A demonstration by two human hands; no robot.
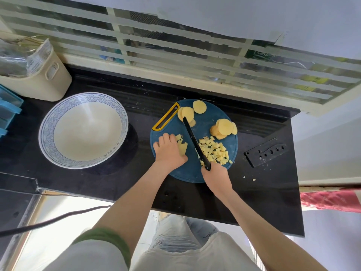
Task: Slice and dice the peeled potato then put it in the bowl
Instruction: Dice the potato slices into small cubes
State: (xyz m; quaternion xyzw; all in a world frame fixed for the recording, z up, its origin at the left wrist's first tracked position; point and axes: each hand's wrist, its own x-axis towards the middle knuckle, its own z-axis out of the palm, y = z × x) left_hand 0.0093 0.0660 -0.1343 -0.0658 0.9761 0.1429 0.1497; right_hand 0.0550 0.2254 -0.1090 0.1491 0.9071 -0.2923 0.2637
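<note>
Dicing potato on the board. Holding a small bunch of strips down with the left hand, fingers curled over them and thumb tucked in at the near side. Gripping the knife with the right hand, fingers wrapped tight round the handle, blade pointing away and sitting between the strips and the dice. Hard to tell whether the edge touches the board.

Keep the left fingertips bent back, away from the blade. Squeeze the strips close together to cut them all at once. Press straight down, lift, then slide the bunch a little toward the blade and press again. Make each piece about as big as the dice on the right. Push cut pieces over to that pile to stop any rolling off. Mind the few crumbs down on the counter near the sheath.

Not done yet, judging by the round slices at the far side of the board, one heap on the right and one at the far left, all uncut. Save the bowl, left of the board with no potato in it, for last.
</note>
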